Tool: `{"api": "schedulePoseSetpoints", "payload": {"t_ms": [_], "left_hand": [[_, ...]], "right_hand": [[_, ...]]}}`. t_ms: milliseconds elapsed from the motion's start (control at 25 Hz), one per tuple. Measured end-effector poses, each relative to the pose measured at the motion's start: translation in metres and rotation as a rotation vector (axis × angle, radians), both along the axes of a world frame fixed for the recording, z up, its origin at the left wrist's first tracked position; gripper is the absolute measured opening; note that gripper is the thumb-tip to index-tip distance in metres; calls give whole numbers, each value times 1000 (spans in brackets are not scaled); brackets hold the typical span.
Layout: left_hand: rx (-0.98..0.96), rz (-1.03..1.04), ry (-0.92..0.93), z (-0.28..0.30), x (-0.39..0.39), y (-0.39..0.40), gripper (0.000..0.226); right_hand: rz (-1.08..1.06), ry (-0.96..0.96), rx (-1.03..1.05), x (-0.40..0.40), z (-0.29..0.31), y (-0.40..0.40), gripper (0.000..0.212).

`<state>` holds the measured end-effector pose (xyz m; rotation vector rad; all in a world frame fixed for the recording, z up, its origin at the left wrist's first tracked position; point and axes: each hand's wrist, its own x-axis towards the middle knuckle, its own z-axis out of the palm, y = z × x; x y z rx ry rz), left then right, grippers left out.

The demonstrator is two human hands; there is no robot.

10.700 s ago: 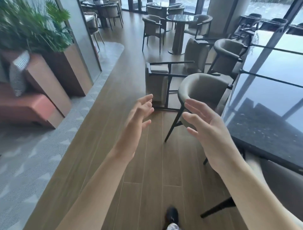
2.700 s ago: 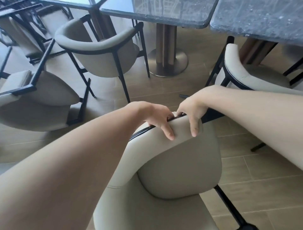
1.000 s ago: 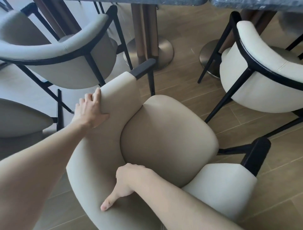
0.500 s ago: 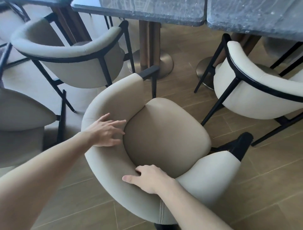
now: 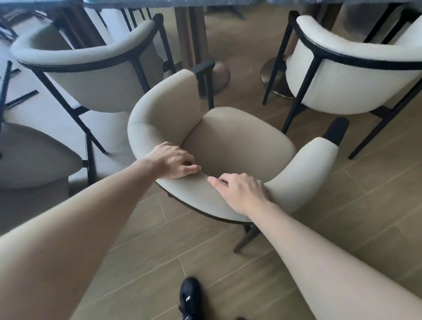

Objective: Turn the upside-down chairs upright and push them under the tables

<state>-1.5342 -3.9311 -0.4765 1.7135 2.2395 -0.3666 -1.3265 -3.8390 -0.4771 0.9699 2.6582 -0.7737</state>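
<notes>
A beige upholstered armchair [image 5: 237,141] with black legs stands upright on the wooden floor, facing the dark tables [image 5: 159,2] at the top edge. My left hand [image 5: 173,163] grips the top of its curved backrest on the left side. My right hand [image 5: 242,191] grips the same backrest rim just to the right, fingers curled over it. The chair sits in the gap between two other chairs, in front of the table pedestals.
An upright beige chair [image 5: 91,68] stands at upper left and a white one [image 5: 356,68] at upper right, both at the tables. Another chair [image 5: 29,157] lies overturned at the left edge. Round pedestal bases [image 5: 219,77] are ahead. My black shoe [image 5: 190,299] is below.
Both hands have slid along the backrest toward its middle and now sit close together. The view has pulled back, and the chair appears a little farther ahead, toward the tables.
</notes>
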Motion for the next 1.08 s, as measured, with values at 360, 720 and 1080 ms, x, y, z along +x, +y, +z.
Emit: {"api": "schedulePoseSetpoints", "payload": {"t_ms": [360, 720, 1080], "left_hand": [[-138, -166, -239, 16, -55, -19, 88], [-52, -418, 88, 18, -77, -28, 120], [47, -395, 195, 21, -47, -41, 96]], "right_hand": [[163, -50, 117, 13, 2, -12, 94], [137, -107, 364, 12, -7, -44, 108], [351, -179, 384, 22, 9, -23, 92]]}}
